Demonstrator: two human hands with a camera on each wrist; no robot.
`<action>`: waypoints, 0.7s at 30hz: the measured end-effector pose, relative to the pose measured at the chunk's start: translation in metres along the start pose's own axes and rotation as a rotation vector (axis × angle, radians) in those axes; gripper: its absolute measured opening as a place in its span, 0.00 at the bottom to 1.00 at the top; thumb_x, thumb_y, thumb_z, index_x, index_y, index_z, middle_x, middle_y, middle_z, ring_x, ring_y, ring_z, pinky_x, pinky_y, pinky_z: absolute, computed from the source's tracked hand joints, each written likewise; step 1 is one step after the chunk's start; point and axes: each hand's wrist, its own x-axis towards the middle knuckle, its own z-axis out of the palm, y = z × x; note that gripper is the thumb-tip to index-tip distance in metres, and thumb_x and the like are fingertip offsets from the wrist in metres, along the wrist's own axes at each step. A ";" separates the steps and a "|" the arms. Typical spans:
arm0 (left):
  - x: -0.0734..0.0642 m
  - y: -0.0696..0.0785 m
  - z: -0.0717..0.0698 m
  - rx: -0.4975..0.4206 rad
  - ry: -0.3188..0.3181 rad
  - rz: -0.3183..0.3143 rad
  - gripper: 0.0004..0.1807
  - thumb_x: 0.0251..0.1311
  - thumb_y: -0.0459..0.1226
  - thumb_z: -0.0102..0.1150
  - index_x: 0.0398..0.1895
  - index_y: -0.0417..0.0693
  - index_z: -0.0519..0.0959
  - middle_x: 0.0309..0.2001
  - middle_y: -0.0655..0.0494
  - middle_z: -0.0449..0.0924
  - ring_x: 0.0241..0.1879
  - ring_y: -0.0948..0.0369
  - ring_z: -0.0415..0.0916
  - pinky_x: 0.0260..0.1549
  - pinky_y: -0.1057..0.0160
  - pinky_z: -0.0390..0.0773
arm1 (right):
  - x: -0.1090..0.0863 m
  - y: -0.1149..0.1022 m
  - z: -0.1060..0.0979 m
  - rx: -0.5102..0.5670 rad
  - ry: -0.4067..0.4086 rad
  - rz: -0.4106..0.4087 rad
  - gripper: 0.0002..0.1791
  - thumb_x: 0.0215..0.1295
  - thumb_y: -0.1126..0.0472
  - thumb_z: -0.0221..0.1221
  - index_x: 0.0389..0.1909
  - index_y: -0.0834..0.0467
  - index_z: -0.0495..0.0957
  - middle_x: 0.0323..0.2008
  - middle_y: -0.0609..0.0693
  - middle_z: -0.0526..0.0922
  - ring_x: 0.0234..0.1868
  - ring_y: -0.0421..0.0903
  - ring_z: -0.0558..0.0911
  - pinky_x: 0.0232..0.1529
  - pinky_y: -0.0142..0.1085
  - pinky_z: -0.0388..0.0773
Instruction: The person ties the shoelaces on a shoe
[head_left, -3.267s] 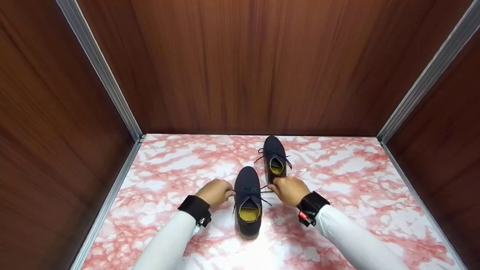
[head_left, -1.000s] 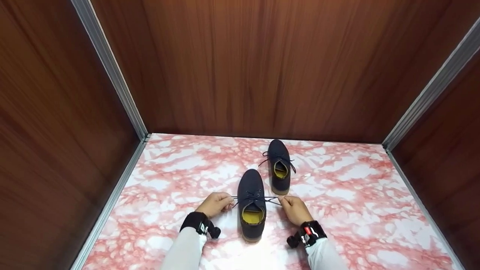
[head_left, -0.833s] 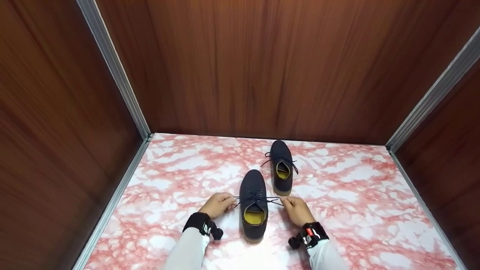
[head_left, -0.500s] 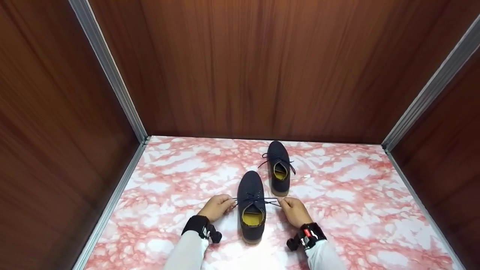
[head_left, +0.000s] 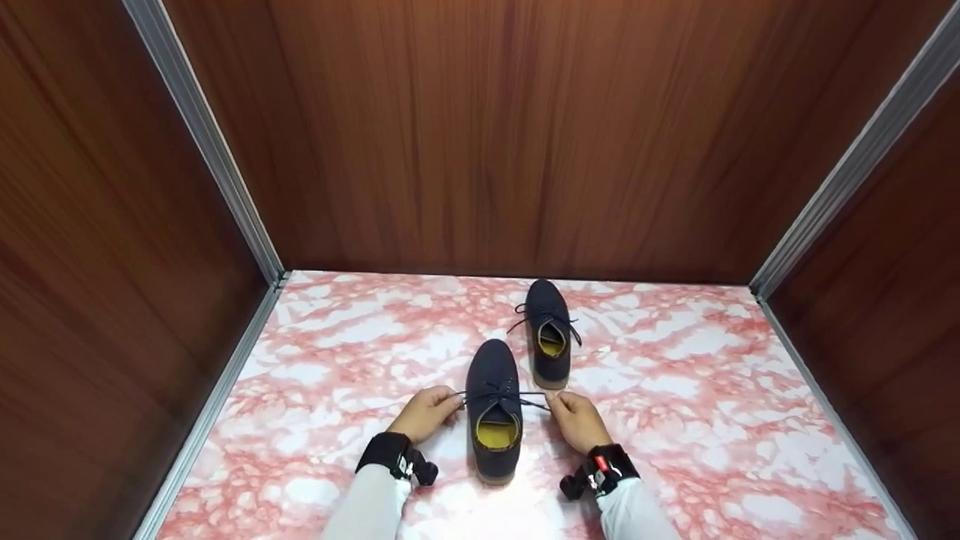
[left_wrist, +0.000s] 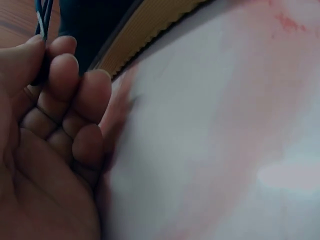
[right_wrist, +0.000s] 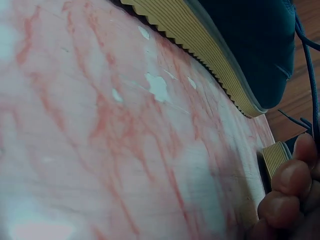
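Observation:
A dark navy lace-up shoe [head_left: 492,364] with a yellow insole stands upright on the surface between my hands, toe pointing away. On its left side my left hand [head_left: 424,414] pinches a dark shoelace between thumb and fingers; the left wrist view shows the lace [left_wrist: 42,20] entering that pinch, other fingers curled. Opposite, my right hand [head_left: 579,421] pinches lace on the right side, drawn out sideways from the shoe. In the right wrist view the lace [right_wrist: 309,70] runs down to the fingertips, which are partly cut off by the frame.
The matching navy shoe [head_left: 546,300], its laces tied in a bow, stands farther back and slightly right. A red-and-white marbled surface [head_left: 690,420] lies under everything. Brown wood-grain panels [head_left: 480,135] with grey metal corner rails [head_left: 225,157] enclose it at the back and sides.
Since the oldest frame, my right hand has come back from beside the rear shoe's heel, and the laces are now stretched to both sides. In the last second the hands have barely moved.

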 end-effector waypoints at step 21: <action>-0.033 0.008 0.022 -0.139 0.233 -0.106 0.17 0.76 0.46 0.56 0.46 0.39 0.82 0.42 0.43 0.88 0.42 0.56 0.83 0.47 0.61 0.79 | -0.020 -0.002 0.003 0.301 0.051 0.086 0.20 0.79 0.56 0.57 0.29 0.68 0.78 0.22 0.56 0.82 0.22 0.44 0.79 0.28 0.33 0.79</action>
